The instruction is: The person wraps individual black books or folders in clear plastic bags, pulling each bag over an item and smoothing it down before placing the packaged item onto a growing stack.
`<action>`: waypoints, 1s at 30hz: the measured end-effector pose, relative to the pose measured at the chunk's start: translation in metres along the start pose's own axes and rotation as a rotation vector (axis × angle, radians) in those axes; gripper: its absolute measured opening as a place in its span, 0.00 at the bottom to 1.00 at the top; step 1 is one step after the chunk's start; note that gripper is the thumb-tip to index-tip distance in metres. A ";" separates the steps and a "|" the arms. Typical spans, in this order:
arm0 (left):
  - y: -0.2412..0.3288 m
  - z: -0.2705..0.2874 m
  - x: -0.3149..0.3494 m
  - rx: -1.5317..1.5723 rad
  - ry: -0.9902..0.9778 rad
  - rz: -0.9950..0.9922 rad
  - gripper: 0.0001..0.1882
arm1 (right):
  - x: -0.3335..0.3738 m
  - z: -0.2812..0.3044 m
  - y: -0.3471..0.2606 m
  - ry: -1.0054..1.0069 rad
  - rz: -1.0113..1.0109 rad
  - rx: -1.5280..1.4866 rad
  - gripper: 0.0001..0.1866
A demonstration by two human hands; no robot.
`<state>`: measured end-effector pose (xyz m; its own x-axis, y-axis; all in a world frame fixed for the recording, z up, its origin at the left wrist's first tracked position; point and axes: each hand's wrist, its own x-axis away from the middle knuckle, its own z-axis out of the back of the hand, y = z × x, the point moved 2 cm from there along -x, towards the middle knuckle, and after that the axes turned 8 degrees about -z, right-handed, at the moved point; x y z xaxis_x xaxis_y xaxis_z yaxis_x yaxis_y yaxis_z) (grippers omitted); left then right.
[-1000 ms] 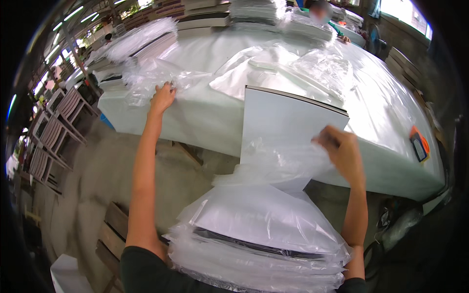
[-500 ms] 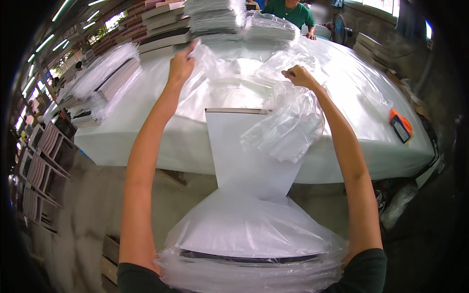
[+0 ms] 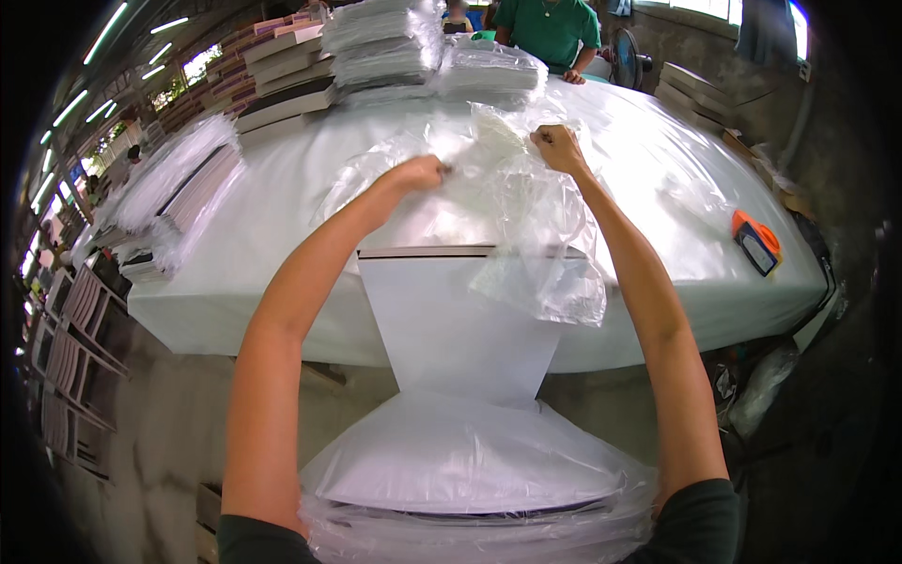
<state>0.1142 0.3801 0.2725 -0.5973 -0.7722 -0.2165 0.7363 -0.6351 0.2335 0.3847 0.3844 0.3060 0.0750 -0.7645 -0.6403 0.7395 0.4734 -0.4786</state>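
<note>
In the head view my right hand (image 3: 559,148) is closed on a crumpled clear plastic bag (image 3: 540,216), which hangs down over the table edge. My left hand (image 3: 420,174) is closed too, over a loose spread of clear film; its fingertips are blurred, so what they pinch cannot be made out. Between my forearms a white flat panel (image 3: 451,324) slopes from the table edge down toward me, its far edge brown. The bag overlaps the panel's far right corner. Nearest me lies a stack of plastic-wrapped flat pieces (image 3: 460,461).
A white-covered table (image 3: 235,324) spans the view. Wrapped stacks (image 3: 385,47) and bare boards (image 3: 287,89) stand at its far side, another wrapped stack (image 3: 178,188) at left. An orange-and-black tape dispenser (image 3: 756,242) lies right. A person in green (image 3: 545,33) stands opposite; chairs (image 3: 80,320) are at left.
My left hand has come down and to the right, toward my right hand. The bag has shifted and hangs longer over the panel's right side. The view has tilted slightly.
</note>
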 end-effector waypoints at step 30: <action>0.230 0.067 0.091 0.107 -0.446 -0.100 0.29 | 0.152 0.127 -0.165 0.176 0.059 -0.376 0.08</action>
<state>0.2079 0.1626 0.3705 -0.7592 -0.6254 0.1804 0.6453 -0.6873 0.3335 0.3597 0.1345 0.3640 -0.0294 -0.6601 -0.7506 0.4388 0.6662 -0.6030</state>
